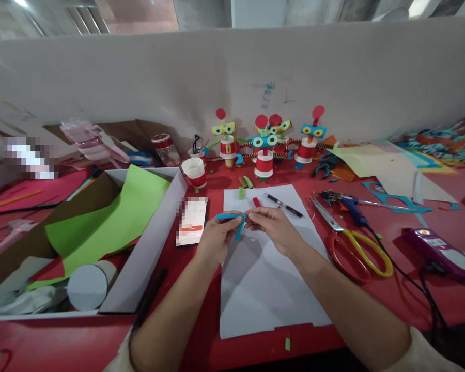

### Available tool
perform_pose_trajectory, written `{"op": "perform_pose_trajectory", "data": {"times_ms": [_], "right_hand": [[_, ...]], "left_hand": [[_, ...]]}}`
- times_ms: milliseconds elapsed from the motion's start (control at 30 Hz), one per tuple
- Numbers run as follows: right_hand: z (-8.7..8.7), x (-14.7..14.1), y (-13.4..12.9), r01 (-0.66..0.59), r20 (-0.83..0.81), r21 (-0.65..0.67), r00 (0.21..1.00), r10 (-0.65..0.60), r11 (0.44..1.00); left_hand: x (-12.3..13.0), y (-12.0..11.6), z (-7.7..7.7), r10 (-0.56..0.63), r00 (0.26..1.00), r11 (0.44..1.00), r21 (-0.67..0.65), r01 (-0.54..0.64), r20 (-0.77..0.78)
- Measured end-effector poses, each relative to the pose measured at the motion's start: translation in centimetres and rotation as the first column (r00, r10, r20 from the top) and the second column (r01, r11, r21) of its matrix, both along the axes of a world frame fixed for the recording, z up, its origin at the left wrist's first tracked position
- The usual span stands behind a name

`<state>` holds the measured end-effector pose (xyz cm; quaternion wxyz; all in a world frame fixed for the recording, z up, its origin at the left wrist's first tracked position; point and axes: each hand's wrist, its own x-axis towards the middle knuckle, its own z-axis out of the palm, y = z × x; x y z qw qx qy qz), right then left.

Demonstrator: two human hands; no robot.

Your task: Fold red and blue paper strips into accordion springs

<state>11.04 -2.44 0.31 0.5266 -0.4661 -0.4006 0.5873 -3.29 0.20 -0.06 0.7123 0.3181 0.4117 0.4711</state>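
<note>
Between my two hands is a narrow blue paper strip [238, 233], bent so that one part points left and another hangs down. My left hand [221, 238] pinches it near the bend. The fingertips of my right hand [269, 223] are closed on it at the same spot, just to the right. Both hands are above a white sheet [263, 289]. Near them on the sheet lie a small red folded paper piece [257, 202], a green folded piece [241, 193] and a black pen [283, 205].
Several paper-cup robot figures [263, 164] stand at the back. Left are a phone [192, 221], stacked paper cups [194, 172] and an open box [155, 248] holding green paper. To the right lie scissors [344, 235], a glue gun [349, 204] and a purple power strip [442, 253] with cables.
</note>
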Motion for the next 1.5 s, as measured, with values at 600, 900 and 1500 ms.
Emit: {"op": "perform_pose_trajectory", "data": {"times_ms": [600,900,1500], "right_hand": [[-0.7,-1.6,-1.5,0.230,0.083,0.212,0.964,-0.252,0.950],[0.1,-1.2,-1.2,0.253,0.006,0.065,0.967,-0.254,0.965],[0.0,-2.3,-2.2,0.268,-0.072,0.045,0.962,-0.264,0.962]], "left_hand": [[1.2,-1.5,-0.5,0.073,0.984,0.994,0.065,-0.084,0.160],[0.8,-1.4,-0.2,0.050,0.998,0.997,0.064,-0.052,0.037],[0.9,-1.3,-0.4,0.005,0.995,0.999,0.051,-0.010,0.102]]}}
